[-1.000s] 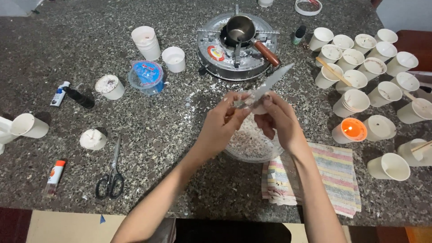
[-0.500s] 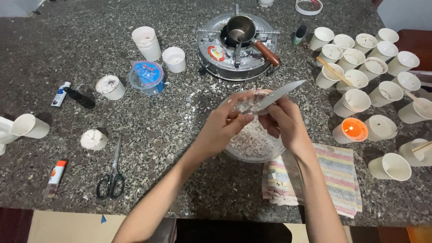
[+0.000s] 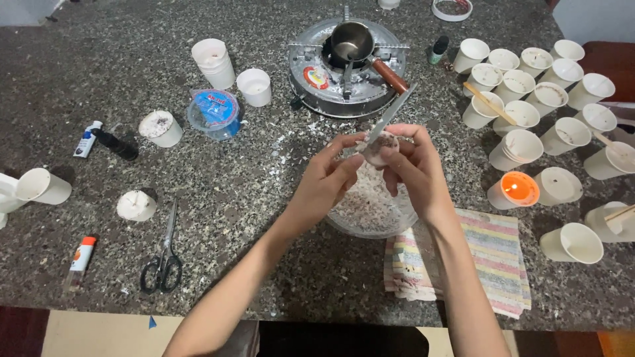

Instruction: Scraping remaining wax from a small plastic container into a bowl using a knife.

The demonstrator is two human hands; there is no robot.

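Note:
My left hand grips a knife whose blade points up and to the right, toward the stove. My right hand pinches a small whitish wax lump against the blade's base. Both hands hover over a clear bowl filled with white wax shavings. My fingers hide the knife's handle and most of the lump.
A round gas stove with a small metal pot stands behind the bowl. Several white paper cups crowd the right side, one with a lit orange candle. A striped cloth lies to the right; scissors and a glue stick to the left.
The knife blade dipped flatter to the right, then swung back up to a steeper angle. Both hands stayed over the bowl, working on the lump.

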